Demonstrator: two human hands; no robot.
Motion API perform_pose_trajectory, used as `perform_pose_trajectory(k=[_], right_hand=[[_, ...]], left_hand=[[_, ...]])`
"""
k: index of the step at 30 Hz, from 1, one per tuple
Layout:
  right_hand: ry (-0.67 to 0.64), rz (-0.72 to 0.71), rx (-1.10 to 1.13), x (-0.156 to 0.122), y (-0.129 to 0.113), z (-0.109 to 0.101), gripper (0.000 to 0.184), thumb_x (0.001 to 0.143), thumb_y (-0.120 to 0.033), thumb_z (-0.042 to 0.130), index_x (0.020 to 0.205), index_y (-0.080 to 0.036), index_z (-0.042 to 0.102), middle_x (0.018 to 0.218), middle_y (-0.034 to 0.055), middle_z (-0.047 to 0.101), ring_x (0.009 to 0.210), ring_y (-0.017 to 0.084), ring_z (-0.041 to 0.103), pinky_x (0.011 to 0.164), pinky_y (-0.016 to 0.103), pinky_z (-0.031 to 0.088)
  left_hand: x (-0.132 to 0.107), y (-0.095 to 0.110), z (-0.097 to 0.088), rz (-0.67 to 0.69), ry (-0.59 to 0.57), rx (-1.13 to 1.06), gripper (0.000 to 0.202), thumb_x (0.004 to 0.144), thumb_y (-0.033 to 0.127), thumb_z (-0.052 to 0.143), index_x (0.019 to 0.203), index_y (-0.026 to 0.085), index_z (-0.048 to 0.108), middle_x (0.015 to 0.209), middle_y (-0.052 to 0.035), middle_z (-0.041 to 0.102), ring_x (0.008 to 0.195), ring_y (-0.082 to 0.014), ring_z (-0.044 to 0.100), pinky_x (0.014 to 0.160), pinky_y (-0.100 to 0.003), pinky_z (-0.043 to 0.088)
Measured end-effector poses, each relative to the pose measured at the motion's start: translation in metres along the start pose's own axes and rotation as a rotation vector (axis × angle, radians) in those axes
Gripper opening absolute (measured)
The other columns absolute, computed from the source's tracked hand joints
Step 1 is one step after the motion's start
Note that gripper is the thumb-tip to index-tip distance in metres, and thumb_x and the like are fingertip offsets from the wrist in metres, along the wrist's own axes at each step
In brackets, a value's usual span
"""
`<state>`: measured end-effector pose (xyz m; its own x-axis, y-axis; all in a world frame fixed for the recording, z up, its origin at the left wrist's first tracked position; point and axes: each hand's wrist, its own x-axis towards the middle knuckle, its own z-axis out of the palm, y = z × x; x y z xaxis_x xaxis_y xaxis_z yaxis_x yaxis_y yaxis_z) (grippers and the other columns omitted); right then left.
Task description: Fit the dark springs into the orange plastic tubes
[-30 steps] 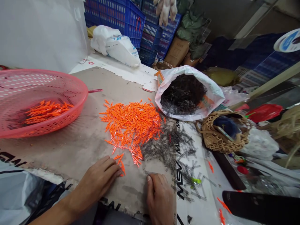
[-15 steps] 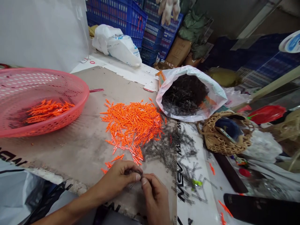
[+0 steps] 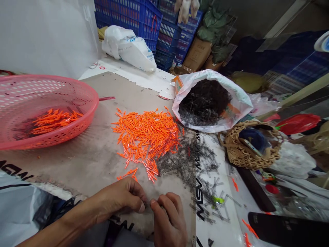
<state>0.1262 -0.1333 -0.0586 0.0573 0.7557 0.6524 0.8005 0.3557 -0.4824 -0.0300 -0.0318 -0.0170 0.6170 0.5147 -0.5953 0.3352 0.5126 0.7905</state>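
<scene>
My left hand and my right hand meet at the near edge of a cardboard sheet, fingertips pinched together on something small that I cannot make out. Just beyond them lies a heap of small orange plastic pieces, with a spread of thin grey metal springs to its right. A pink plastic basket at the left holds several more orange pieces.
A white plastic bag full of dark springs lies open behind the heap. A woven basket sits at the right, a black flat object at the near right. Blue crates and another white bag stand at the back.
Both hands went from lying flat on the cardboard to a fingertip pinch against each other, and have drawn slightly nearer to me.
</scene>
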Motion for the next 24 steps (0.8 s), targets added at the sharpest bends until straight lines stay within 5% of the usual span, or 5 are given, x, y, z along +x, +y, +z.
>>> perform_pose_trajectory(k=[5, 9, 13, 20, 24], right_hand=[[-0.237, 0.433, 0.377, -0.004, -0.001, 0.000, 0.021, 0.092, -0.034, 0.052, 0.098, -0.024, 0.070, 0.071, -0.0003, 0.067, 0.062, 0.015, 0.062, 0.058, 0.024, 0.047], [-0.307, 0.451, 0.369, -0.002, -0.003, -0.001, 0.025, 0.094, -0.035, 0.050, 0.088, -0.025, 0.072, 0.071, -0.0007, 0.067, 0.064, 0.014, 0.062, 0.059, 0.023, 0.043], [-0.274, 0.286, 0.298, 0.011, -0.006, -0.005, 0.019, 0.094, -0.025, 0.051, 0.087, -0.021, 0.068, 0.073, 0.0008, 0.065, 0.068, 0.014, 0.060, 0.060, 0.023, 0.044], [0.148, -0.208, -0.042, 0.017, -0.014, 0.000, 0.021, 0.093, -0.009, 0.050, 0.090, -0.020, 0.068, 0.068, 0.0042, 0.064, 0.068, 0.017, 0.054, 0.061, 0.029, 0.048], [0.172, -0.172, 0.011, 0.004, -0.014, 0.004, 0.020, 0.091, -0.010, 0.056, 0.092, -0.025, 0.069, 0.071, 0.0023, 0.066, 0.067, 0.016, 0.058, 0.060, 0.028, 0.049]], left_hand=[[-0.010, -0.007, 0.000, 0.477, 0.209, 0.557, 0.009, 0.074, 0.021, 0.059, 0.070, 0.020, 0.068, 0.066, 0.0015, 0.062, 0.067, -0.0165, 0.053, 0.062, -0.026, 0.038], [-0.015, -0.026, 0.000, 0.703, 0.317, 0.776, 0.020, 0.087, 0.020, 0.053, 0.097, 0.026, 0.069, 0.090, -0.0020, 0.069, 0.088, -0.0203, 0.059, 0.078, -0.029, 0.042], [-0.015, -0.029, -0.001, 0.551, 0.381, 0.786, 0.014, 0.084, 0.024, 0.057, 0.089, 0.022, 0.070, 0.083, -0.0031, 0.068, 0.079, -0.0208, 0.058, 0.073, -0.029, 0.041], [-0.017, -0.020, -0.010, 0.095, -0.300, -0.187, 0.035, 0.073, 0.046, 0.059, 0.051, 0.020, 0.051, 0.038, 0.0062, 0.039, 0.036, -0.0088, 0.026, 0.042, -0.024, 0.020], [-0.021, -0.033, -0.005, 0.052, -0.341, -0.419, 0.037, 0.075, 0.046, 0.056, 0.050, 0.021, 0.047, 0.036, 0.0089, 0.027, 0.036, -0.0096, 0.021, 0.041, -0.025, 0.018]])
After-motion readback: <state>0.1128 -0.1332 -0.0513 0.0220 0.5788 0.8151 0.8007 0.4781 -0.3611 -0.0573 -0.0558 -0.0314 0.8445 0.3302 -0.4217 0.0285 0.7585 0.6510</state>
